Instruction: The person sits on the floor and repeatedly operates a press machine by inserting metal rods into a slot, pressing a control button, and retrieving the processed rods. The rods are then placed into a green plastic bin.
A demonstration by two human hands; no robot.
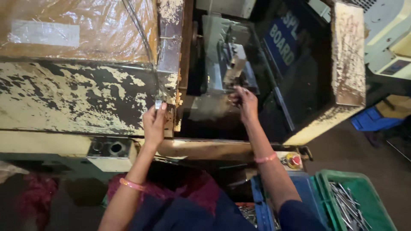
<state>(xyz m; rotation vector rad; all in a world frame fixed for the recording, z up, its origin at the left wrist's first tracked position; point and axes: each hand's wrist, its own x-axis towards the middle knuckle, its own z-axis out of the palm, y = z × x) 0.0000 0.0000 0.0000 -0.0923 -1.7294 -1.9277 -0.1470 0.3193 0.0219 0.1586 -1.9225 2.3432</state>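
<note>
Nearest the lens, two forearms with pink bangles reach up from a dark blue lap into a worn press machine (77, 98) with flaking cream paint. The left hand (154, 124) pinches a small metal piece (159, 104) between thumb and fingertips, held against the edge of the machine's frame. The right hand (246, 105) is deep in the dark opening, fingers curled at the grey die block (227, 64); whether it grips anything there I cannot tell.

The risk, as I judge it, is that hand sitting inside the tooling: a stroke would catch the fingers. The red button (293, 160) sits just below the right forearm.

Lower right, a green crate (376, 196) holds a heap of thin metal strips (349, 207); beside it a blue crate (261, 205) holds more metal parts, partly hidden.
</note>
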